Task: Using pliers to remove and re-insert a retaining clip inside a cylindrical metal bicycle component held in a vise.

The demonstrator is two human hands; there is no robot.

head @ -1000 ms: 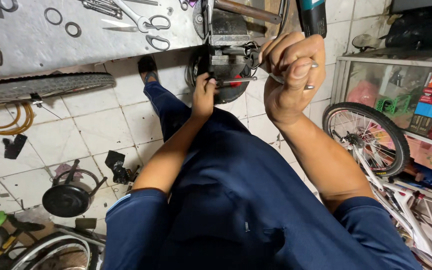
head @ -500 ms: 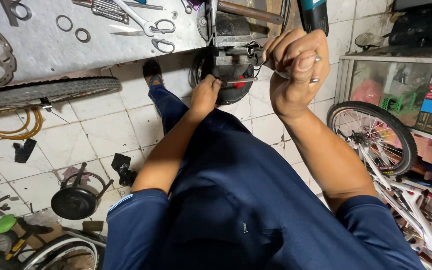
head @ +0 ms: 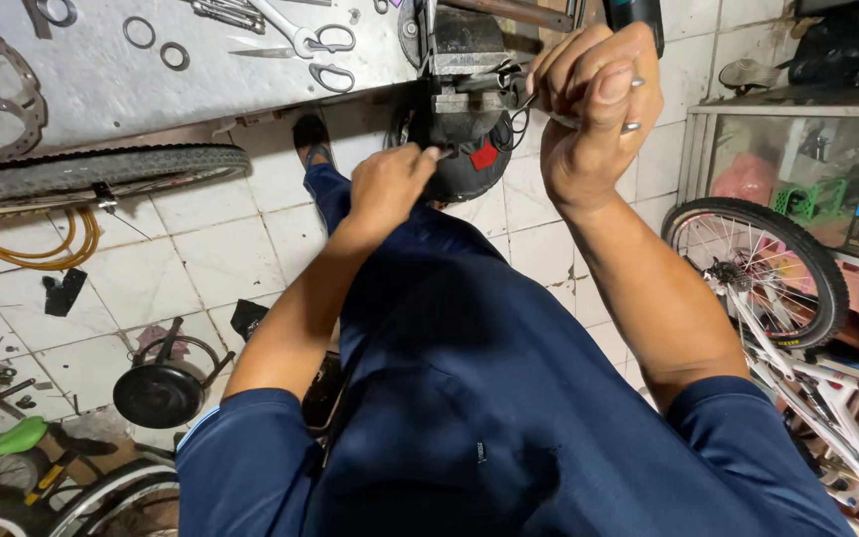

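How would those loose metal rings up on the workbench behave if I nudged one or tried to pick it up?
The metal rings lie flat on the workbench, so a nudge would probably slide one rather than roll it. They look thin and rigid, likely light. Lying flush with the surface, one may be fiddly to pinch; hooking a fingertip through the hole seems easier.

Bright even light, soft shadows, sharp, wide-angle edge distortion.

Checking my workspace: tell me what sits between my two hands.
In the head view, a grey metal bench vise on the workbench edge sits between the left hand and the right hand.
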